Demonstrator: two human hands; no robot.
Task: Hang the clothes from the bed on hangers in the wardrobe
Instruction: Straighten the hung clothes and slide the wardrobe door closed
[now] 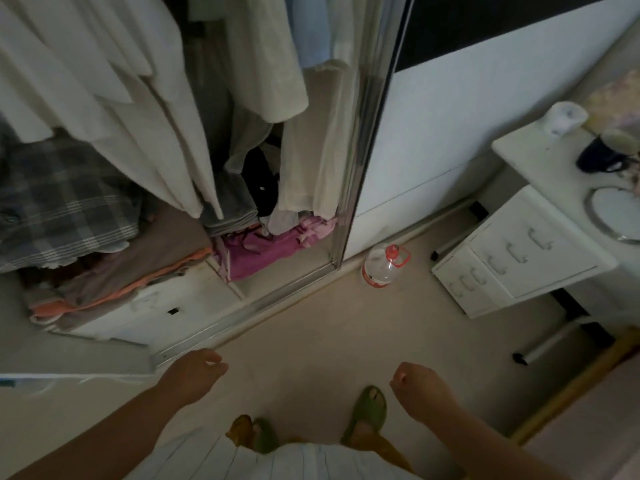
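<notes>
Standing: a person faces the open wardrobe, green slippers on bare floor.
Left hand: the left hand hangs low, fingers loosely curled, holding nothing.
Right hand: the right hand is curled into a loose fist, holding nothing.
Clothes: pale hanging garments fill the wardrobe above and ahead of both hands, well apart from them; folded piles lie beneath.
Edges: the sliding door frame stands right of the opening, its track just ahead of the left hand.
Room: open floor runs to a water bottle and a white drawer unit.
</notes>
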